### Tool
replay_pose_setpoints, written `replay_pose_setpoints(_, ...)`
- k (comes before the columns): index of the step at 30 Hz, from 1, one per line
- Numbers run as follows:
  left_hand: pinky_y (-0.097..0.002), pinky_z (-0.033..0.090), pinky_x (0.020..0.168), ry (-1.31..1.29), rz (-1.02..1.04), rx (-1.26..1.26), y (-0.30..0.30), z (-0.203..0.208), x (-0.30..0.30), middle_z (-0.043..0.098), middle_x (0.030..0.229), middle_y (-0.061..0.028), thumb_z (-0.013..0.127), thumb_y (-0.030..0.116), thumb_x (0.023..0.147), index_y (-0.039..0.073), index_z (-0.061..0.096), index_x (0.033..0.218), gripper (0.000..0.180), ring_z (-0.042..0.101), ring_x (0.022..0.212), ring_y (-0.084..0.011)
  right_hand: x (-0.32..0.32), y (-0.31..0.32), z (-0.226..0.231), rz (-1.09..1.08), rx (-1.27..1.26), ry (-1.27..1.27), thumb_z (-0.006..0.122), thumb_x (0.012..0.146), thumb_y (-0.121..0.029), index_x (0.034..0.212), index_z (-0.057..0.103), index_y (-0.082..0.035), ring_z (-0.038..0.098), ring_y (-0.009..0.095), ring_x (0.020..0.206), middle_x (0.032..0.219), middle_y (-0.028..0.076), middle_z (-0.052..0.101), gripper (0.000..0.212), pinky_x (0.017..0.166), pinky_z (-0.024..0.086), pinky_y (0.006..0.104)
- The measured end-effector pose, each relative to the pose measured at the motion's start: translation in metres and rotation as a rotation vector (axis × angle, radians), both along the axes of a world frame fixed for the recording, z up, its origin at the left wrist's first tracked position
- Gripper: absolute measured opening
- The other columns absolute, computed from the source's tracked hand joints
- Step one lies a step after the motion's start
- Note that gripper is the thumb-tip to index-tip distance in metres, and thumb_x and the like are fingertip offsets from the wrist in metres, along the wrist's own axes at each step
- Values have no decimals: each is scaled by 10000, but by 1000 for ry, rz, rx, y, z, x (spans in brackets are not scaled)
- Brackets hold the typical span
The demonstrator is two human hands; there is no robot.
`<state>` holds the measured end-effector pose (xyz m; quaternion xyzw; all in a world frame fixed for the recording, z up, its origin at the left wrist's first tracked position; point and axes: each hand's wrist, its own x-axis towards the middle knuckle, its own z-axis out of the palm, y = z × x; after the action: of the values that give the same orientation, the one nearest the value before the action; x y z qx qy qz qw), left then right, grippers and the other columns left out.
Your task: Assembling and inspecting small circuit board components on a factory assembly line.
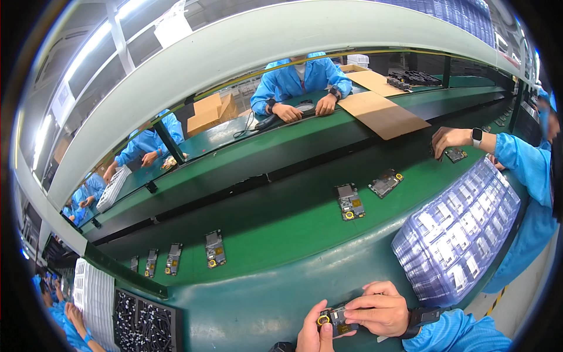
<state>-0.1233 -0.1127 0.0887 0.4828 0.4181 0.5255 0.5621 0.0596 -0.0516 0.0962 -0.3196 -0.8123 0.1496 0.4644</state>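
Observation:
At the near edge of the green bench, a dark phone circuit board (pixel 339 330) with a yellow ring at one end is between my two hands. My left hand (pixel 315 332) grips it from the left, the thumb beside the ring. From the right, my right hand (pixel 380 310) has its fingers closed together on the board's upper face and edge. Whether a small part sits under those fingertips is hidden. A wristband shows on my right wrist, below a blue sleeve.
Similar boards lie spaced along the green conveyor belt (pixel 281 226). Stacked clear plastic trays (pixel 457 232) stand right of my hands. A black tray of small dark parts (pixel 143 322) and white trays (pixel 94 299) are at left. A co-worker's hand (pixel 451 141) reaches over the belt.

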Motion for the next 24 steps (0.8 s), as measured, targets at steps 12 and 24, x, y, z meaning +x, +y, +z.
replay_pose_setpoints(12, -287, 588, 669, 42, 129, 32, 0, -2, 5, 607, 1041, -129, 460, 30, 1024, -10, 387, 1348, 335, 645, 846, -172, -2, -8, -3, -55, 117, -140, 843, 689, -158, 965, 789, -241, 554, 124, 894, 1026, -109, 715, 293, 997, 473, 389)
replay_pose_setpoints(24, -263, 568, 625, -2, 148, 35, -2, 4, 6, 623, 975, -127, 450, 36, 1029, 7, 393, 1243, 223, 640, 730, -149, -4, -11, 0, -37, 95, -126, 856, 701, -171, 1005, 785, -221, 558, 124, 909, 1046, -97, 709, 316, 1040, 451, 392)
